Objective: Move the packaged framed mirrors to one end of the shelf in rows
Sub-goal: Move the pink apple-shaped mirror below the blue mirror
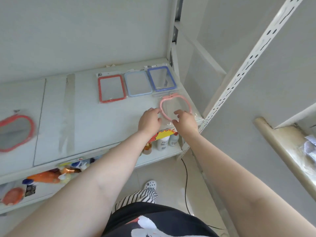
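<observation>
Mirrors in clear packets lie on the shelf [82, 106]: red [112, 88], pale blue [137, 84] and dark blue [161, 79] in a back row at the right end. Just in front lies a pink mirror [176, 106]. The left hand [149, 119] and right hand [185, 120] rest at its near edge, fingers loosely bent, seemingly touching the packet rather than gripping. Another red mirror [15, 133] lies far left.
</observation>
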Motion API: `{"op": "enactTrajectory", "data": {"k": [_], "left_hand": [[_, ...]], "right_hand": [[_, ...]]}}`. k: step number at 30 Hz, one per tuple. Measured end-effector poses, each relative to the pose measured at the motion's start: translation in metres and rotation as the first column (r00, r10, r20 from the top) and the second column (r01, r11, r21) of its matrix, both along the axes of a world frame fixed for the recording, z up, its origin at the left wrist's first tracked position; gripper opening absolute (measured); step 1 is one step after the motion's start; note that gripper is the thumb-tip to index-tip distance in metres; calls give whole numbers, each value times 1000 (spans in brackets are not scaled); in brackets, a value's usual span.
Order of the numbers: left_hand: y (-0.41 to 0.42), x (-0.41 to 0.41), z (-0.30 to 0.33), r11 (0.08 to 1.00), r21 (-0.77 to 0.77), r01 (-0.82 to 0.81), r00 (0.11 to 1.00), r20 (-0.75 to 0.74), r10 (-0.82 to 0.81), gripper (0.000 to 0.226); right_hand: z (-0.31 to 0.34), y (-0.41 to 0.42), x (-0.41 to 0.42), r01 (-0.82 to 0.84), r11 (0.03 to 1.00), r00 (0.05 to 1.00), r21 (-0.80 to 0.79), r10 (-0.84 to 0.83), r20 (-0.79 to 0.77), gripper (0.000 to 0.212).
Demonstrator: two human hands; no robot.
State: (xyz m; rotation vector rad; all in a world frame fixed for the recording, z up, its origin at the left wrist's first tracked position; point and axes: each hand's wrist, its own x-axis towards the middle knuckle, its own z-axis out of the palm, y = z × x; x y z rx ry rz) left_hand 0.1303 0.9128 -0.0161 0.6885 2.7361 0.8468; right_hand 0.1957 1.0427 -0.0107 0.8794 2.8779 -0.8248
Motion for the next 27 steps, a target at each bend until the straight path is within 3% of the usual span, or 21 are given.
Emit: {"op": "enactTrajectory", "data": {"k": [4,11,19,27], "left_hand": [[-49,41,5,994,-25,-106,994,9,106,41],[-135,101,18,979,-138,-150,988,0,152,42],[-227,134,24,945,-155,-288,957,-6,291,41],[-354,150,25,904,-182,-387,921,-36,387,42]], "right_hand": [[1,-40,30,-125,992,992,-17,124,-16,39],[5,-118,75,-355,934,935,46,356,-1,35],[12,-199,86,-492,869,871,51,492,7,42],[8,-316,82,-575,816,817,51,576,-1,32]]}}
